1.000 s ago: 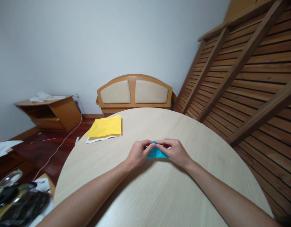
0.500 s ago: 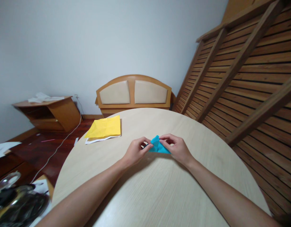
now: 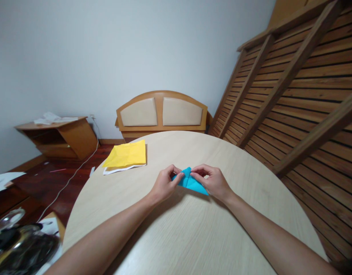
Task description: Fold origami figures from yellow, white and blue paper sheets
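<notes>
A folded piece of blue paper point(image 3: 193, 185) is held between my two hands just over the round table point(image 3: 176, 236). My left hand point(image 3: 167, 181) pinches its left end between thumb and fingers. On the other side, my right hand point(image 3: 212, 178) grips the paper near its peak with thumb and forefinger. The paper has a pointed top and a long lower edge slanting down to the right, with a crease in the middle. Part of it is hidden behind my fingers.
Yellow paper point(image 3: 127, 153) lies on white sheets point(image 3: 113, 170) at the table's far left. Behind the table stands a padded headboard point(image 3: 160, 110). Wooden slatted panels point(image 3: 279, 95) lean at the right. A low cabinet point(image 3: 75, 139) and a white cable point(image 3: 75, 173) are at the left.
The blue paper has tilted, its right corner now lower and nearer to me, and its peak looks flatter. Both hands stay on it, the right one shifted slightly left.
</notes>
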Demonstrator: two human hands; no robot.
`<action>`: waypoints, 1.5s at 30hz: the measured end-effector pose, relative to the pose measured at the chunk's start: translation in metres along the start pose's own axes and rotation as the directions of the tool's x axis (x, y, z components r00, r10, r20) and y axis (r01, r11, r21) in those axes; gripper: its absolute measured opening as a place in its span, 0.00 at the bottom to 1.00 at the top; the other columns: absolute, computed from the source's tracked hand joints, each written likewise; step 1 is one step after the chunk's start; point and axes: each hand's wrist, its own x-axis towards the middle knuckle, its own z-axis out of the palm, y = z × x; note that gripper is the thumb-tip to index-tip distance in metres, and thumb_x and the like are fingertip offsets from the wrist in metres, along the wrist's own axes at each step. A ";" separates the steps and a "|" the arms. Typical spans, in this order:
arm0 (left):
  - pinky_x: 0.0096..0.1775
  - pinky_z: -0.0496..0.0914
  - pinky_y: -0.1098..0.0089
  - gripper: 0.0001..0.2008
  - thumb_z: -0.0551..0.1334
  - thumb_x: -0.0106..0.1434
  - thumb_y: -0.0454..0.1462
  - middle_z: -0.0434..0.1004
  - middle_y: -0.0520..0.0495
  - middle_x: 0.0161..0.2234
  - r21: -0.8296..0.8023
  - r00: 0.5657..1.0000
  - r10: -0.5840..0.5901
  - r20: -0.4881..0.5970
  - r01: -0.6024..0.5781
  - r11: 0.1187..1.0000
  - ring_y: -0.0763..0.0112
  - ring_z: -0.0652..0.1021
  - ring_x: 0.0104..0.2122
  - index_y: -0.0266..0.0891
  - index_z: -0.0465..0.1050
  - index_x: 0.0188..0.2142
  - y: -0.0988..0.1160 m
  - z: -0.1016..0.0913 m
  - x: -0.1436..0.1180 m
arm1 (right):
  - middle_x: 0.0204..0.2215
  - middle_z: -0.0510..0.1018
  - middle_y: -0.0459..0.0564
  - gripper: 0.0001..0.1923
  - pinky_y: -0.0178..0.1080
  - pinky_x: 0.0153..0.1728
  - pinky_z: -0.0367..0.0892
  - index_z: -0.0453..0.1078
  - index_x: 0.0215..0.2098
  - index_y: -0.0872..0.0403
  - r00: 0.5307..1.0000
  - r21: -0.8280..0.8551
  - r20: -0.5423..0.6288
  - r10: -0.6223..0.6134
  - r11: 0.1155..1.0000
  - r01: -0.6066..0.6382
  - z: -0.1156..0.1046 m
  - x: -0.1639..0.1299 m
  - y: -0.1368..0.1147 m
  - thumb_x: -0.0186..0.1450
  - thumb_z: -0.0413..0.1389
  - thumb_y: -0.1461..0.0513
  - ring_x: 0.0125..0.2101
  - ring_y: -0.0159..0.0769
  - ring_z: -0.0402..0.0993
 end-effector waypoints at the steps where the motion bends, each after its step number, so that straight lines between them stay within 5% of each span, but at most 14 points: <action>1: 0.33 0.69 0.69 0.17 0.62 0.64 0.49 0.76 0.45 0.29 -0.003 1.000 0.000 0.000 0.000 1.000 0.70 0.74 0.29 0.37 0.69 0.31 0.000 0.000 0.000 | 0.31 0.83 0.51 0.10 0.39 0.31 0.73 0.78 0.36 0.52 1.000 0.005 -0.003 0.003 1.000 -0.003 0.000 0.000 0.000 0.63 0.62 0.54 0.31 0.39 0.79; 9: 0.34 0.69 0.69 0.13 0.60 0.66 0.44 0.76 0.45 0.30 0.036 0.999 0.039 -0.008 -0.038 0.999 0.69 0.74 0.30 0.38 0.68 0.30 0.003 0.001 -0.001 | 0.29 0.82 0.51 0.11 0.38 0.30 0.72 0.75 0.33 0.53 0.999 0.065 -0.029 0.034 0.997 -0.032 0.005 0.000 0.003 0.61 0.63 0.54 0.30 0.38 0.79; 14: 0.34 0.69 0.69 0.11 0.60 0.66 0.42 0.77 0.46 0.30 0.099 0.998 0.069 -0.001 -0.068 0.993 0.70 0.75 0.31 0.38 0.69 0.31 0.003 0.000 -0.002 | 0.30 0.83 0.52 0.18 0.39 0.30 0.74 0.74 0.44 0.55 0.996 0.132 -0.026 0.090 0.987 -0.086 0.007 -0.001 0.002 0.60 0.64 0.53 0.30 0.41 0.81; 22: 0.34 0.68 0.69 0.10 0.59 0.67 0.41 0.77 0.46 0.31 0.160 0.995 0.097 -0.008 -0.094 0.983 0.69 0.75 0.30 0.38 0.69 0.31 0.004 0.000 -0.003 | 0.34 0.84 0.54 0.21 0.41 0.33 0.75 0.76 0.48 0.55 0.995 0.137 0.003 0.096 0.986 -0.095 0.007 -0.002 -0.002 0.60 0.64 0.52 0.33 0.42 0.81; 28: 0.34 0.68 0.69 0.09 0.60 0.66 0.39 0.78 0.45 0.31 0.151 0.995 0.098 0.025 -0.101 0.983 0.69 0.75 0.30 0.38 0.70 0.31 0.004 0.000 -0.003 | 0.34 0.84 0.54 0.15 0.41 0.32 0.74 0.80 0.40 0.54 0.994 0.116 -0.005 0.112 0.987 -0.111 0.007 -0.001 0.001 0.61 0.63 0.52 0.32 0.40 0.80; 38: 0.32 0.68 0.70 0.09 0.62 0.64 0.41 0.77 0.46 0.30 0.034 0.999 0.033 -0.025 -0.032 0.999 0.70 0.74 0.29 0.36 0.71 0.33 -0.001 0.003 -0.002 | 0.35 0.83 0.54 0.20 0.41 0.36 0.75 0.77 0.43 0.55 0.992 0.221 -0.021 0.124 0.968 -0.116 0.007 0.000 0.009 0.57 0.67 0.52 0.36 0.41 0.80; 45: 0.37 0.71 0.68 0.11 0.61 0.65 0.39 0.80 0.41 0.39 0.027 1.000 0.008 0.018 -0.008 1.000 0.67 0.77 0.35 0.35 0.75 0.44 0.000 0.004 -0.002 | 0.30 0.83 0.53 0.20 0.41 0.35 0.75 0.78 0.37 0.56 0.980 0.284 0.026 0.196 0.939 -0.196 0.005 0.001 0.001 0.54 0.69 0.51 0.31 0.40 0.80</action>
